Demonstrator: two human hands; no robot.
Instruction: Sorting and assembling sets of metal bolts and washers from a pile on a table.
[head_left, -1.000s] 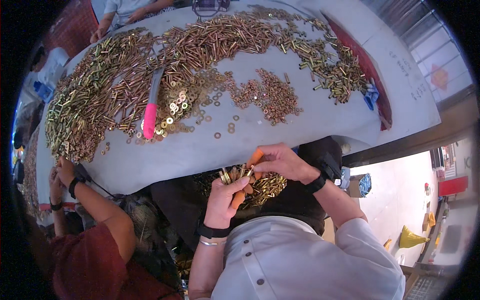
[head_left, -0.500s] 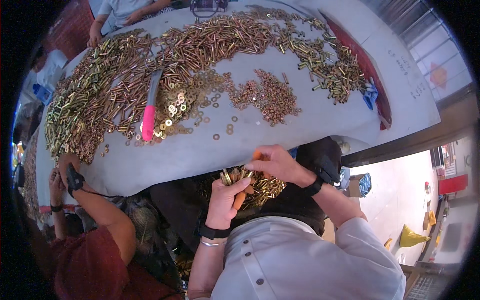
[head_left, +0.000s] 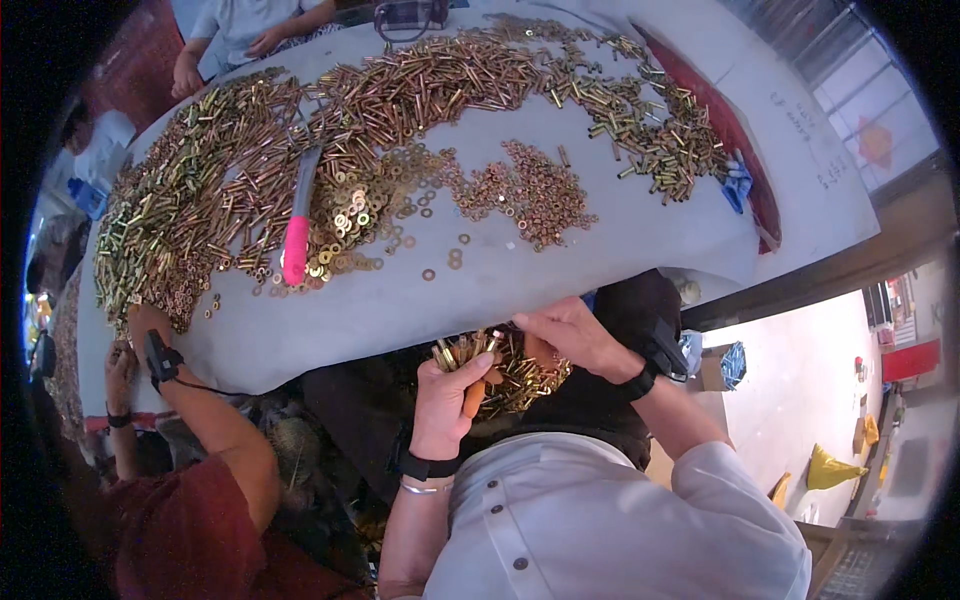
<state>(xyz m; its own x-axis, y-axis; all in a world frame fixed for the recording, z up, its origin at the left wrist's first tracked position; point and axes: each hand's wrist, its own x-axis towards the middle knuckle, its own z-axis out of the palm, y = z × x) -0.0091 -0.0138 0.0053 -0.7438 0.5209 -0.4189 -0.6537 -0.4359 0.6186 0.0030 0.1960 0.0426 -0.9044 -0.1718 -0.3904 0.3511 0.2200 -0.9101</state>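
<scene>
My left hand (head_left: 443,408) is closed around a small bunch of brass-coloured metal sleeves (head_left: 447,352), their ends sticking up past the thumb. Orange covers (head_left: 474,400) sit on its fingers. My right hand (head_left: 578,340) is just right of the left, beside the table's front edge. Its thumb is stretched out, apart from an orange-covered finger below; I see nothing held, and the other fingers are partly hidden. Beneath both hands, in my lap, lies a heap of brass-coloured metal pieces (head_left: 535,385); what contains it is hidden.
Long heaps of metal sleeves and bolts (head_left: 430,75) cover the far side of the table (head_left: 330,335). Flat washers (head_left: 350,215) and coppery nuts (head_left: 540,200) lie nearer, beside a pink-handled tool (head_left: 296,245). A co-worker's arm (head_left: 215,420) reaches in at left; another person sits opposite.
My right hand has moved slightly right and down from the left hand, and its pinch has loosened. The left hand keeps its bunch. The co-worker's hand at left has shifted a little.
</scene>
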